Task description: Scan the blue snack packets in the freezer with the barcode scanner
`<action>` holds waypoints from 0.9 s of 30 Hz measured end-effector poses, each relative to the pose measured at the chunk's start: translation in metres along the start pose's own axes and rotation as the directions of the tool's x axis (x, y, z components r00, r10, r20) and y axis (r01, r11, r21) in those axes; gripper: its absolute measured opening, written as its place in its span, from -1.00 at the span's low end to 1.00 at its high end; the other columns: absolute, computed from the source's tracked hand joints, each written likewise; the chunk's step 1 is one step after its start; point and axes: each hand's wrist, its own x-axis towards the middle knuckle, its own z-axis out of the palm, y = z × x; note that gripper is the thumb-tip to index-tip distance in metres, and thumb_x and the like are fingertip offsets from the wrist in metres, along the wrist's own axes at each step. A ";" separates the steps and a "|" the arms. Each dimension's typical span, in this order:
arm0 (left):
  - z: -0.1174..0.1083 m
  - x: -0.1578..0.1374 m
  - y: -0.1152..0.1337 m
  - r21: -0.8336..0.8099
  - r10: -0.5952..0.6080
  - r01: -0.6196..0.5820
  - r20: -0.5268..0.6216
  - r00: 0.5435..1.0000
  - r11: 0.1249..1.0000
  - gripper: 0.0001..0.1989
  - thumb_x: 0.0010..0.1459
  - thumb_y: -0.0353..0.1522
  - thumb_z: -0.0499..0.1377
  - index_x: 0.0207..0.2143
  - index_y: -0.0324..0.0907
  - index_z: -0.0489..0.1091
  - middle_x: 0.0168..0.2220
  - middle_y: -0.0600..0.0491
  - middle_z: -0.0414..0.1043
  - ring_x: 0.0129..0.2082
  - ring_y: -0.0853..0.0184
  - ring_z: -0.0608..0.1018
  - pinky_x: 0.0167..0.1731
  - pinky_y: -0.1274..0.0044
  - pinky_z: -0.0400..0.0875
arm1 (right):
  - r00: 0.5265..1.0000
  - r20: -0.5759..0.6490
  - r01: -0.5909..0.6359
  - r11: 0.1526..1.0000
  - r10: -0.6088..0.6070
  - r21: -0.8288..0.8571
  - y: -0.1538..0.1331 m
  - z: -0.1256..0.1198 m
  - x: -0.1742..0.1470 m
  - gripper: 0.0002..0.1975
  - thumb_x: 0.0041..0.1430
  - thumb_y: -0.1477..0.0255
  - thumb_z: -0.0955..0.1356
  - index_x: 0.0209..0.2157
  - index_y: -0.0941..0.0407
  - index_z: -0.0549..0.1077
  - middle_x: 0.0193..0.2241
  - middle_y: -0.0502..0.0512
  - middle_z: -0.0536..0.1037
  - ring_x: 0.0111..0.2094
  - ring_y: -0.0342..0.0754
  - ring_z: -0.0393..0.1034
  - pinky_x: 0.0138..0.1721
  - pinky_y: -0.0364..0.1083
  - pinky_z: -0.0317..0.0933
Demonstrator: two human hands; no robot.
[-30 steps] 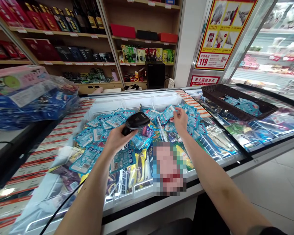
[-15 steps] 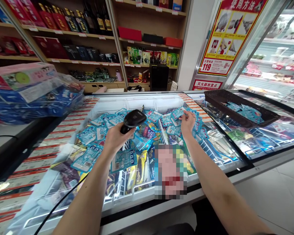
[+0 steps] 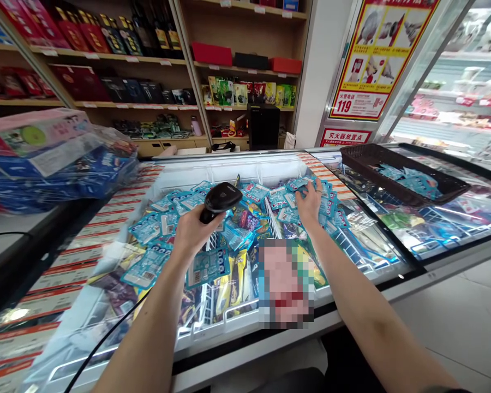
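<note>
My left hand [image 3: 194,232] is wrapped round the handle of a black barcode scanner [image 3: 223,197], its head tilted over the freezer. A black cable runs down beside my left forearm. My right hand [image 3: 310,203] rests at the back right of the freezer with its fingers apart, touching blue packets [image 3: 300,183]; it holds nothing that I can make out. More flat blue packets [image 3: 208,266] with printed labels are spread across the freezer's contents on both sides of a white wire divider [image 3: 273,221]. Yellow ice cream wrappers [image 3: 235,281] show beneath them.
A dark brown basket [image 3: 352,158] with several blue packets stands on the glass at the right. Plastic-wrapped boxes [image 3: 53,169] are stacked at the left. The freezer's front rim [image 3: 245,349] runs below my arms. Shelves of goods line the back wall.
My right hand has shifted slightly left and its fingers have spread over the blue packets. My left hand keeps the scanner in nearly the same place. The view has tilted slightly.
</note>
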 end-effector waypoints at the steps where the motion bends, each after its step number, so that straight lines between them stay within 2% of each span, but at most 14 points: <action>1: 0.000 0.000 -0.001 -0.005 -0.005 0.005 -0.005 1.000 1.000 -0.51 0.01 0.06 0.15 -0.38 -0.20 0.47 -0.56 0.05 0.38 -0.53 0.33 0.36 -0.52 0.54 0.08 | 1.000 0.000 0.012 1.000 -0.012 -0.022 0.000 0.000 -0.001 -0.47 0.19 0.42 0.27 0.19 0.23 0.29 0.34 0.44 -0.04 -0.03 0.05 0.41 0.01 0.04 0.33; 5: -0.001 0.001 -0.004 -0.028 -0.032 0.031 -0.029 0.999 0.999 -0.49 0.00 0.07 0.16 -0.33 -0.20 0.50 -0.56 0.05 0.39 -0.52 0.32 0.38 -0.52 0.54 0.09 | 0.996 -0.030 0.078 0.985 -0.084 -0.152 0.001 -0.003 -0.001 -0.53 0.16 0.40 0.30 0.11 0.22 0.37 0.31 0.41 0.07 0.22 0.22 0.14 0.19 0.25 0.08; 7: -0.003 0.002 -0.005 -0.043 -0.042 0.040 -0.040 0.998 0.998 -0.48 0.00 0.06 0.16 -0.30 -0.21 0.51 -0.54 0.04 0.41 -0.50 0.30 0.40 -0.52 0.54 0.10 | 0.994 -0.044 0.093 0.979 -0.102 -0.180 0.000 -0.004 -0.001 -0.56 0.16 0.40 0.31 0.07 0.21 0.41 0.28 0.40 0.14 0.26 0.26 0.05 0.21 0.31 -0.02; 12: -0.007 0.002 -0.005 -0.086 -0.070 0.068 -0.030 0.997 0.994 -0.49 0.01 0.05 0.16 -0.30 -0.21 0.52 -0.54 0.03 0.45 -0.46 0.27 0.45 -0.52 0.54 0.13 | 0.986 0.020 0.169 0.977 -0.168 -0.133 -0.011 -0.003 -0.006 -0.66 0.18 0.40 0.30 -0.03 0.17 0.48 0.11 0.31 0.37 0.15 0.18 0.18 0.19 0.20 0.03; 15: -0.008 0.001 -0.007 -0.111 -0.069 0.063 -0.049 0.996 0.992 -0.51 0.02 0.04 0.17 -0.30 -0.21 0.52 -0.54 0.03 0.46 -0.45 0.26 0.47 -0.51 0.54 0.15 | 0.963 0.125 0.251 0.961 -0.237 -0.114 -0.019 0.003 -0.014 -0.72 0.20 0.40 0.31 -0.09 0.14 0.53 0.04 0.24 0.46 0.09 0.15 0.25 0.17 0.16 0.06; 18: -0.011 0.001 -0.012 -0.138 -0.070 0.060 -0.062 0.996 0.989 -0.51 0.01 0.04 0.19 -0.32 -0.21 0.51 -0.54 0.03 0.46 -0.46 0.26 0.47 -0.51 0.54 0.18 | 0.921 0.267 0.315 0.946 -0.286 -0.075 -0.026 0.011 -0.023 -0.76 0.21 0.40 0.32 -0.12 0.11 0.55 -0.03 0.19 0.53 0.05 0.14 0.32 0.14 0.15 0.10; 21: -0.017 0.002 -0.016 -0.171 -0.092 0.077 -0.079 0.993 0.982 -0.53 0.02 0.04 0.19 -0.36 -0.21 0.48 -0.57 0.04 0.44 -0.49 0.28 0.46 -0.51 0.53 0.19 | 0.839 0.431 0.360 0.933 -0.332 0.018 -0.032 0.018 -0.032 -0.79 0.24 0.39 0.33 -0.16 0.10 0.58 -0.12 0.15 0.59 -0.04 0.09 0.41 0.08 0.09 0.18; 25: -0.031 0.002 -0.016 -0.193 -0.116 0.096 -0.097 0.988 0.976 -0.56 0.02 0.02 0.19 -0.42 -0.20 0.44 -0.61 0.05 0.40 -0.55 0.30 0.43 -0.53 0.53 0.20 | 0.637 0.648 0.429 0.891 -0.417 0.150 -0.042 0.021 -0.040 -0.81 0.26 0.36 0.35 -0.19 0.06 0.60 -0.14 0.10 0.61 -0.09 0.04 0.46 0.04 0.03 0.22; 27: -0.038 -0.001 -0.017 -0.177 -0.108 0.091 -0.090 0.990 0.980 -0.56 0.01 0.02 0.19 -0.43 -0.20 0.43 -0.62 0.06 0.39 -0.56 0.31 0.42 -0.53 0.52 0.20 | 0.561 0.702 0.464 0.869 -0.438 0.171 -0.047 0.021 -0.042 -0.81 0.24 0.34 0.38 -0.17 0.05 0.61 -0.09 0.10 0.60 -0.03 0.05 0.43 0.06 0.04 0.20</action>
